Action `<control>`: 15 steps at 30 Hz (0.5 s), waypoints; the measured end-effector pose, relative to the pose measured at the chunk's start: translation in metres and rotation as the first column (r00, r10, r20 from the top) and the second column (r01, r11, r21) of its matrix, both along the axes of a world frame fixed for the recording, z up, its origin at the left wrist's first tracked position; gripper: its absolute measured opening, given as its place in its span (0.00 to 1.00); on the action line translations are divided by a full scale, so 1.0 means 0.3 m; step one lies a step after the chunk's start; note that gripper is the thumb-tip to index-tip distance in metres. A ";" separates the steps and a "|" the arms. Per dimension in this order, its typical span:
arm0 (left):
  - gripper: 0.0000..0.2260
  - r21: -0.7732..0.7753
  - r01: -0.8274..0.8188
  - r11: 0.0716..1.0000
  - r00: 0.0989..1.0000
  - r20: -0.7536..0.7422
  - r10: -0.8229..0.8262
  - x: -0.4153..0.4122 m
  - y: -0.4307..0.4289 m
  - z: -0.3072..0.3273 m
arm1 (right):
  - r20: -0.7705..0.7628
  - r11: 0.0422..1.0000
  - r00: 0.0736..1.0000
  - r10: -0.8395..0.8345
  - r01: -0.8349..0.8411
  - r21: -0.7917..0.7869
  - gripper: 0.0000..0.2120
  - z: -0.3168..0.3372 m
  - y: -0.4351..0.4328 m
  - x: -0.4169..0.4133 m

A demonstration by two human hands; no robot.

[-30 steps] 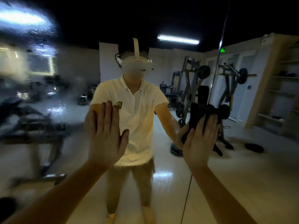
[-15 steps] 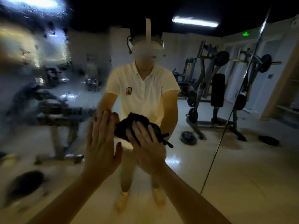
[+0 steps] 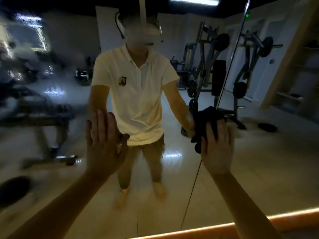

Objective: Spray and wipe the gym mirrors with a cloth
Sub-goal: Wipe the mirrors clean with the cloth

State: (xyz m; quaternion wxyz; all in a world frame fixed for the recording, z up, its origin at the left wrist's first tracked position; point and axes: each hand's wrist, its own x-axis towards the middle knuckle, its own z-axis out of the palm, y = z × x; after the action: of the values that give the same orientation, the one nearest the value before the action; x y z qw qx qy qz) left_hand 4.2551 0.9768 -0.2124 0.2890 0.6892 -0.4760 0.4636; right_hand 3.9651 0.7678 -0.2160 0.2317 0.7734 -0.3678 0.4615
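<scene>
1. Left hand (image 3: 105, 144) lies flat on the mirror (image 3: 267, 161), fingers straight and close together, thumb out toward 3 o'clock. It holds nothing and has stayed planted there over the last second as a brace.
2. Right hand (image 3: 217, 145) has its fingers spread and presses the dark cloth (image 3: 205, 118) against the glass. The cloth bunches out past the fingertips toward 11 o'clock, and a fold hangs below the thumb.
3. Half a second ago the cloth was at the centre, almost touching the left hand. It has now swept out toward 3 o'clock and sits right at the seam (image 3: 229, 66) between two mirror panels, close to its spot of a second ago.
4. That back-and-forth reads as one full side-to-side wiping stroke, so the wiping step is under way.
5. Glass around the hands reflects cleanly, while a wet, blurred sprayed patch (image 3: 29, 69) fills the 9 to 10 o'clock part of the view, well apart from the cloth.
6. My judgement is that this patch still needs wiping, so the strokes should work toward 9 o'clock, with the bracing hand moved clear to avoid leaving prints.
</scene>
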 end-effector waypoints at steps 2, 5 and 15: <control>0.40 0.017 -0.004 1.000 1.000 0.012 0.004 0.010 0.005 -0.003 | 0.127 0.999 0.991 -0.029 0.023 0.046 0.24 -0.005 0.006 -0.010; 0.40 0.037 -0.004 0.999 0.999 0.036 0.003 0.023 0.013 -0.005 | 0.222 0.985 0.971 0.092 -0.121 0.120 0.24 -0.020 0.073 0.087; 0.39 0.074 -0.047 0.996 0.995 0.088 0.041 0.047 0.021 -0.002 | 0.128 0.760 0.809 0.574 -0.584 0.283 0.20 -0.134 0.422 0.544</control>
State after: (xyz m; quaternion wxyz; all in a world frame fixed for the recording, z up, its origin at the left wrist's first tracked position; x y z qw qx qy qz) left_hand 4.2693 0.9831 -0.2129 0.2313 0.6893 -0.4902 0.4808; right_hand 4.1282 0.8944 -0.2563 -0.0522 0.8676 -0.1823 0.4598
